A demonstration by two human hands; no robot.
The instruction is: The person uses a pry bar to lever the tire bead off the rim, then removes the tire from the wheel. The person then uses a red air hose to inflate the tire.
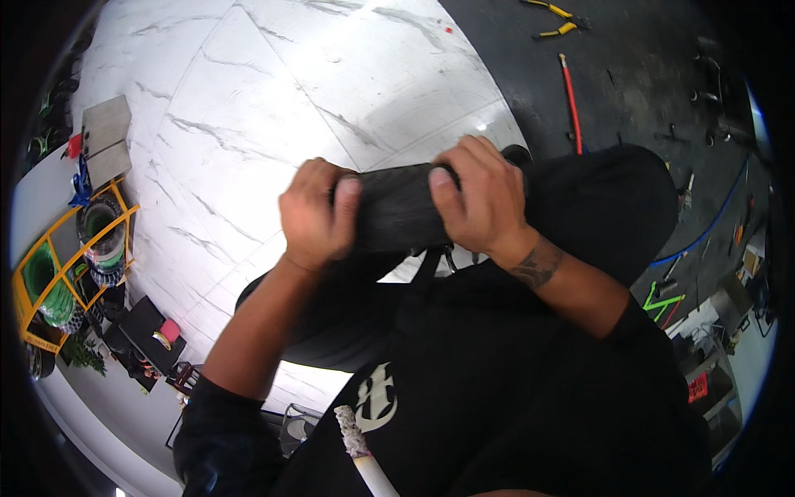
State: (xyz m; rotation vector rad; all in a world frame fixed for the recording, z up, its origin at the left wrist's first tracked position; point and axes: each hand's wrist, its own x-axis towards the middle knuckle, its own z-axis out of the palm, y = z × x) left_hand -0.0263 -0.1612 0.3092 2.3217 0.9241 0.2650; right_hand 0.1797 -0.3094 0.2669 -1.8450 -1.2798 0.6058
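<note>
In front of my body, both hands grip a wide black tire (396, 207), its surface slightly blurred. My left hand (320, 211) is wrapped over its left side, the thumb lying along the near face. On the right side, my right hand (482, 192) is closed round it in the same way, thumb pointing inward. Below the tire, a small piece of curved metal (450, 262) shows between my legs. The tire's underside is hidden. A cigarette (374, 474) with a long ash tip juts up from the lower edge.
White marbled tiles (248, 124) meet a dark mat (617, 99) on the right. Yellow-handled pliers (563, 18), a red rod (571, 103) and a blue hose (704, 236) lie there. On the left stands a yellow rack (74, 214) with tires.
</note>
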